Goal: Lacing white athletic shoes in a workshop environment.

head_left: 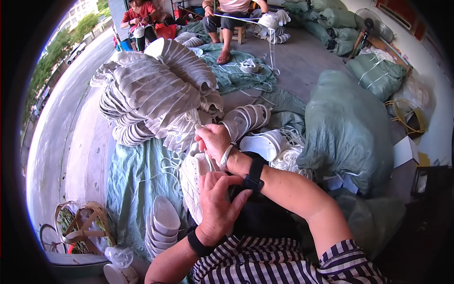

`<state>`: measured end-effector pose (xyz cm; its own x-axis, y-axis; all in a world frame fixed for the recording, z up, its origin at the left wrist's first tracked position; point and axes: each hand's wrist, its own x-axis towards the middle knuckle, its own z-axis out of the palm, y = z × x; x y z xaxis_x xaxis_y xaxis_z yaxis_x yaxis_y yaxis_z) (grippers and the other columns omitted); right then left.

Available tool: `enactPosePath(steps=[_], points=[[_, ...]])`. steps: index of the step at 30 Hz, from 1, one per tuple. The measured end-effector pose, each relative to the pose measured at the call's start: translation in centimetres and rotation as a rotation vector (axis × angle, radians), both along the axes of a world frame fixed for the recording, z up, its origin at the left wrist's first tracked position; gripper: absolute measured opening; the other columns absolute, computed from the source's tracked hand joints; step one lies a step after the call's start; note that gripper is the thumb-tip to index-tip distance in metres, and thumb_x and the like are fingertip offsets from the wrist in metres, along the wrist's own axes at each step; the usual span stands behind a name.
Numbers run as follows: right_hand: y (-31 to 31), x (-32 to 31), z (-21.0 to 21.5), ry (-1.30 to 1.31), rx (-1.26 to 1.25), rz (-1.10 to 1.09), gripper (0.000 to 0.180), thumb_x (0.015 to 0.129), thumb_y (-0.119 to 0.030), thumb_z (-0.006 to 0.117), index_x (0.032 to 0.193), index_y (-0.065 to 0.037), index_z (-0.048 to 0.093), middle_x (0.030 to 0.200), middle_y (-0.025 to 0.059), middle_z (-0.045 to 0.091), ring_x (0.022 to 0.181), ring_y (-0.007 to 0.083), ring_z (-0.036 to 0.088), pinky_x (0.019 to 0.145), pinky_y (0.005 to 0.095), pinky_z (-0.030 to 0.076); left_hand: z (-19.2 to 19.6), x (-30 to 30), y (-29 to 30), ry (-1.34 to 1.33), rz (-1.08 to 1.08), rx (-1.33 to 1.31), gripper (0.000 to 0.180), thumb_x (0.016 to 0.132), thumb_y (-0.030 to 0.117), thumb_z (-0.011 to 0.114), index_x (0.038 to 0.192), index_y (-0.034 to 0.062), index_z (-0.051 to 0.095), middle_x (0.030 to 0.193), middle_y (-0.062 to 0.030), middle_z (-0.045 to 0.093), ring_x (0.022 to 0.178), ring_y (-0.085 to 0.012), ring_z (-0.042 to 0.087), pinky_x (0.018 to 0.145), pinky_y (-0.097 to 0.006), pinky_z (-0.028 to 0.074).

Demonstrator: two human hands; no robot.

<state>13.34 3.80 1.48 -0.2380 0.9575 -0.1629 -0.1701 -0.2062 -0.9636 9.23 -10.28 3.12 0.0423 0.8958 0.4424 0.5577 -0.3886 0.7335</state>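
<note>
A white shoe upper (pixel 190 182) with a row of lace holes stands in front of me, over my lap. Against its near side is my left hand (pixel 218 201), with the thumb spread away and the other fingers bent at the upper. Crossing above it, my right hand (pixel 215 142) is closed in a pinch near the top of the upper, on what looks like a white shoelace. Most of that lace is hidden by the fingers. Loose white laces (pixel 172 163) trail left of the upper. A white bracelet and black straps circle my wrists.
A big heap of nested white uppers (pixel 146 90) rises ahead. A short stack (pixel 163 220) stands at left, near a wicker basket (pixel 85 227). At right are a white lace bundle (pixel 291 156) and a full green sack (pixel 350 128). Two people (pixel 236 9) sit working beyond.
</note>
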Motion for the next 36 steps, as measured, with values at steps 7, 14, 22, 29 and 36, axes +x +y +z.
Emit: enactPosePath(steps=[7,14,22,29,36], points=[[0.1,-0.6,-0.8,-0.012,0.047,-0.003,0.032,0.087,-0.027,0.057,0.068,-0.001,0.058,0.051,0.0026,0.052,0.039,0.0082,0.044,0.037,0.0220,0.033,-0.7,-0.9,0.6,-0.066,-0.145,-0.095,0.026,0.068,0.013,0.076,0.090,0.0088,0.063,0.083,-0.0055,0.053,0.086,-0.0258,0.048,0.078,-0.037,0.037],[0.2,-0.5,-1.6,-0.255,0.290,0.107,0.032,0.088,-0.027,0.056,0.070,-0.001,0.059,0.050,0.0033,0.053,0.043,0.0091,0.051,0.041,0.0270,0.039,-1.3,-1.1,0.8,-0.574,-0.222,-0.340,0.012,0.080,0.010,0.069,0.087,0.0030,0.064,0.084,-0.0032,0.057,0.081,-0.0149,0.051,0.077,-0.028,0.040],[0.1,-0.2,-2.3,-0.873,0.984,0.235,0.023,0.085,-0.027,0.058,0.077,-0.005,0.056,0.073,0.0145,0.062,0.072,0.0341,0.063,0.060,0.0435,0.049,-2.1,-1.3,0.5,-0.767,-0.153,-0.410,0.012,0.083,0.010,0.066,0.088,-0.0001,0.062,0.084,-0.0030,0.060,0.079,-0.0101,0.053,0.075,-0.024,0.042],[-0.7,0.2,-2.9,-0.775,0.850,0.164,0.024,0.087,-0.024,0.057,0.076,-0.003,0.055,0.072,0.0152,0.062,0.072,0.0334,0.063,0.061,0.0408,0.049,-1.7,-1.9,0.6,-0.885,-0.155,-0.533,0.011,0.085,0.011,0.065,0.089,0.0008,0.063,0.087,-0.0009,0.061,0.082,-0.0080,0.053,0.077,-0.023,0.041],[-1.3,1.1,-1.3,-0.076,-0.019,0.144,0.030,0.091,-0.026,0.054,0.074,-0.001,0.056,0.057,0.0032,0.054,0.040,0.0084,0.043,0.037,0.0234,0.033,-2.8,-1.3,0.7,-0.672,-0.156,-0.359,0.012,0.083,0.010,0.068,0.087,0.0002,0.063,0.084,-0.0042,0.060,0.080,-0.0123,0.054,0.077,-0.025,0.042]])
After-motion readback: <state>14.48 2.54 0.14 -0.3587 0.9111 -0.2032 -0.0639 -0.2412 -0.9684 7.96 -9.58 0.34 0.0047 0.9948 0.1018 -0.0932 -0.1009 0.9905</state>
